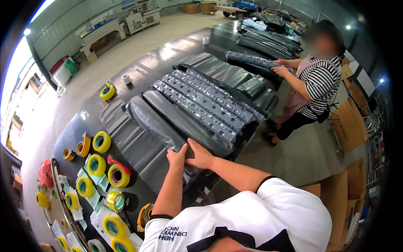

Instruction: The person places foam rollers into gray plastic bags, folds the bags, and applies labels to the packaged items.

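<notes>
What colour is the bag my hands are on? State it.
The bag is grey, best seen in the head view.

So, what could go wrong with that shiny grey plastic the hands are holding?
Two things, perhaps. The grey plastic in the left hand and right hand looks thin and wrinkled, so it might tear if pulled hard. And the orange tape dispenser is close to the left sleeve, so that arm might bump it.
</notes>
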Demonstrator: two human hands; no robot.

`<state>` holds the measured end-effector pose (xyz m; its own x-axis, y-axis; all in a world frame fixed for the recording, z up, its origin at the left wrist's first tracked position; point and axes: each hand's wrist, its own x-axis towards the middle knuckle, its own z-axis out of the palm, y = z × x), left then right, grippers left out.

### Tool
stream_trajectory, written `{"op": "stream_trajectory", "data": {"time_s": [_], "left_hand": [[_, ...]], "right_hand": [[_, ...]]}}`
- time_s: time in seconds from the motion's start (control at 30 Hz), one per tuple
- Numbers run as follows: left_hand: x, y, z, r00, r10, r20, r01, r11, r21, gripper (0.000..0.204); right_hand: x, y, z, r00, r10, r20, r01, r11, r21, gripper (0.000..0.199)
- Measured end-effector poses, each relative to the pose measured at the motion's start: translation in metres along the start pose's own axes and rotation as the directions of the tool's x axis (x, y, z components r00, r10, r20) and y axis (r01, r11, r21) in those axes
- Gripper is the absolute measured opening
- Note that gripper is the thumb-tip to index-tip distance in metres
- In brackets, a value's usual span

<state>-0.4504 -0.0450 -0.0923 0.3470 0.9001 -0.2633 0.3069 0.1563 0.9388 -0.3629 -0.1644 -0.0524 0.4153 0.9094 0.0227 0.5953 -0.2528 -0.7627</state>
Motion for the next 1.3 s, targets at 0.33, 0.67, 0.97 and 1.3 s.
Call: {"op": "stream_trajectory", "data": {"time_s": [0.33, 0.67, 0.97, 1.3], "left_hand": [[0.002, 0.011, 0.006, 0.989, 0.112, 0.1, -0.13, 0.972, 0.193, 0.066], [0.034, -0.007, 0.025, 0.961, 0.273, 0.052, -0.268, 0.861, 0.433, 0.057], [0.028, -0.002, 0.038, 0.958, 0.286, -0.032, -0.279, 0.95, 0.138, 0.063], [0.057, -0.006, 0.037, 0.959, 0.282, 0.015, -0.278, 0.932, 0.233, 0.061]], "right_hand": [[-0.021, 0.0, -0.032, 0.985, -0.11, -0.131, 0.145, 0.944, 0.296, 0.062], [0.049, 0.1, -0.139, 0.902, -0.137, -0.408, -0.141, 0.802, -0.58, 0.052], [0.034, 0.073, -0.13, 0.98, -0.076, -0.185, -0.055, 0.788, -0.613, 0.066], [0.059, 0.059, -0.146, 0.978, 0.161, -0.133, -0.208, 0.715, -0.667, 0.067]]}}
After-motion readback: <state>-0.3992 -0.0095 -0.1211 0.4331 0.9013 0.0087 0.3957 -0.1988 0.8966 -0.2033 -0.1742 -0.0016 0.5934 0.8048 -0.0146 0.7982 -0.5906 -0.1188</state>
